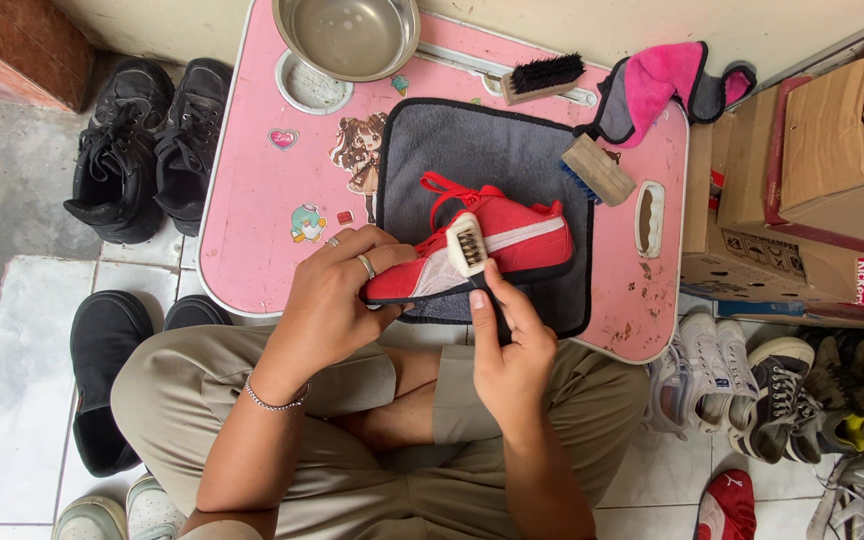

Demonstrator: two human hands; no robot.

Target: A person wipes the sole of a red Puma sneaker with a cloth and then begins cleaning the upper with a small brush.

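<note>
A red sneaker [512, 240] with a white stripe and red laces lies on its side over a grey cloth [482, 150] on a small pink table [252, 200]. My left hand [337, 295], with rings and a bracelet, grips the shoe's toe end. My right hand [507, 345] holds a small white brush [467, 245] whose head rests against the shoe's side near the middle.
A steel bowl [347, 35], a black-bristled brush [542, 77], a wooden brush [597, 170] and a pink cloth [667, 85] sit at the table's far side. Black shoes [147, 145] stand left. Cardboard boxes [822, 170] and several sneakers [782, 395] are right.
</note>
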